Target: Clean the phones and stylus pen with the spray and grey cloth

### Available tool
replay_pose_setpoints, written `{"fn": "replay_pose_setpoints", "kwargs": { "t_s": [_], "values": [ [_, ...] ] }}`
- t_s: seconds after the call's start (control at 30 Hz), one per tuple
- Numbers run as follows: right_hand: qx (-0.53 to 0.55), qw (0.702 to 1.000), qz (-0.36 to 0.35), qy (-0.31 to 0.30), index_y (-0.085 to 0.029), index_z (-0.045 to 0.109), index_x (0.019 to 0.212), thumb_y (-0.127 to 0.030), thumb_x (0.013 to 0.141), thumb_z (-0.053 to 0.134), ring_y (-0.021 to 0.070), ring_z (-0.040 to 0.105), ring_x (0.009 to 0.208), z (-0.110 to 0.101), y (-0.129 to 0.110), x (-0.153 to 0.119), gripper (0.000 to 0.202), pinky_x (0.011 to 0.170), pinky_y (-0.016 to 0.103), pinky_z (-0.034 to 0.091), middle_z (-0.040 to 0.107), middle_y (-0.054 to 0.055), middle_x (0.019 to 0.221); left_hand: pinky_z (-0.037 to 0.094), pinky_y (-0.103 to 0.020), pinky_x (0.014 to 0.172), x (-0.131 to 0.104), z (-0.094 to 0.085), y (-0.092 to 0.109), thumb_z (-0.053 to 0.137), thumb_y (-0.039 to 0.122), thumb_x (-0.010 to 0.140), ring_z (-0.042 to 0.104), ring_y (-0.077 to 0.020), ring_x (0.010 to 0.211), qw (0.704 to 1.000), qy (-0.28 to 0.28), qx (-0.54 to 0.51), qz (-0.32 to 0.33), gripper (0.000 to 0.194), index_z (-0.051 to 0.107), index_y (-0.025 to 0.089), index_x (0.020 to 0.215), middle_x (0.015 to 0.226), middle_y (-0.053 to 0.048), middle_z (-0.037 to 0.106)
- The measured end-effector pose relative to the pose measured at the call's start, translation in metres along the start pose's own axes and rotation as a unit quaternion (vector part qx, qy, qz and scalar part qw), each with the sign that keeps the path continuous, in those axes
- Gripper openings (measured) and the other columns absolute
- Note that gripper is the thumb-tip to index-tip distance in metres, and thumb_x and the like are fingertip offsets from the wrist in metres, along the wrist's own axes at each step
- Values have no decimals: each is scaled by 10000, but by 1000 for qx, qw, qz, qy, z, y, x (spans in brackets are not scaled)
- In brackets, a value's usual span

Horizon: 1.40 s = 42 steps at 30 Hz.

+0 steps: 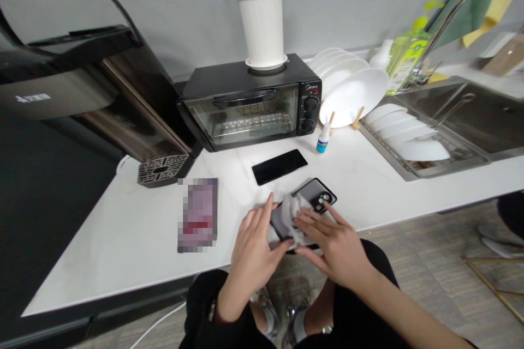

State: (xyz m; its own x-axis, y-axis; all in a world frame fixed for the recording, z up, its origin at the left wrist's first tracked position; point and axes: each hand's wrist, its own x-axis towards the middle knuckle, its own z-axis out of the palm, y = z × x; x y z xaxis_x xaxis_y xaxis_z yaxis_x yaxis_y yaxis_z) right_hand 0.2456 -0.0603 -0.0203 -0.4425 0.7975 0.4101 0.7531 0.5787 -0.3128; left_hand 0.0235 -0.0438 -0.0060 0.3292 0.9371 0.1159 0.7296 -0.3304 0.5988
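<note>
A see-through phone case [311, 192] with a black rim and round camera cutouts lies near the counter's front edge. My left hand [254, 242] grips its left end, thumb at the near edge and forefinger at the far edge. On the case's inner face sits a crumpled white cloth [293, 211], which my right hand [333, 242] presses down with its fingertips. Just beyond, a black phone [280, 167] lies flat, dark glass up. A small white bottle [322, 140] with a blue label stands behind it, towards the right.
A blurred-out purple packet [199, 215] lies to the left. Behind stand a black toaster oven [249, 109], bearing a white utensil holder [262, 27], and a drinks machine [135, 109]. White plates [354, 95] and a sink [483, 120] with bowls occupy the right.
</note>
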Motion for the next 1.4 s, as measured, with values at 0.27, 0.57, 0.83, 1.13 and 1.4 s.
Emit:
{"fn": "replay_pose_setpoints", "kwargs": {
  "t_s": [0.27, 0.57, 0.83, 1.13, 1.4],
  "values": [
    [8, 1000, -3, 16, -113, 729, 1173, -644, 987, 598, 365, 621, 1360, 17, -21, 17, 577, 1194, 596, 432, 733, 220, 1312, 440, -532, 1091, 3, -2, 0, 693, 298, 931, 550, -341, 1270, 1000, -1, -14, 11, 950, 130, 290, 1697, 1440, -135, 605],
    [-84, 991, 82, 57, -165, 665, 1320, -428, 1081, 526, 333, 669, 1304, -4, 29, 5, 381, 1203, 630, 389, 714, 159, 1377, 400, -527, 1140, 2, -2, -2, 832, 277, 828, 531, -325, 1310, 1000, 11, -27, -13, 1086, 164, 352, 1681, 1452, -77, 621],
    [49, 998, -40, -20, -180, 640, 1371, -562, 1035, 579, 277, 625, 1366, 8, -18, 3, 513, 1258, 554, 354, 718, 118, 1386, 429, -509, 1107, 3, -1, -4, 765, 255, 867, 546, -323, 1308, 1000, 11, -5, -9, 1033, 142, 317, 1690, 1487, -112, 588],
    [-7, 998, 49, 25, -139, 712, 1236, -595, 1028, 568, 357, 598, 1388, 10, -7, 21, 521, 1224, 623, 354, 729, 192, 1335, 414, -495, 1093, 6, -3, 0, 786, 267, 864, 557, -316, 1246, 1000, 6, -10, -7, 1004, 201, 336, 1678, 1404, -77, 647],
    [-36, 999, 27, 22, -188, 644, 1377, -479, 1099, 482, 286, 667, 1312, -10, 17, -6, 434, 1266, 604, 283, 724, 103, 1377, 396, -487, 1125, 1, -3, 1, 845, 311, 832, 533, -308, 1285, 1000, 7, -12, -7, 1119, 125, 359, 1687, 1443, -63, 624]
  ]
}}
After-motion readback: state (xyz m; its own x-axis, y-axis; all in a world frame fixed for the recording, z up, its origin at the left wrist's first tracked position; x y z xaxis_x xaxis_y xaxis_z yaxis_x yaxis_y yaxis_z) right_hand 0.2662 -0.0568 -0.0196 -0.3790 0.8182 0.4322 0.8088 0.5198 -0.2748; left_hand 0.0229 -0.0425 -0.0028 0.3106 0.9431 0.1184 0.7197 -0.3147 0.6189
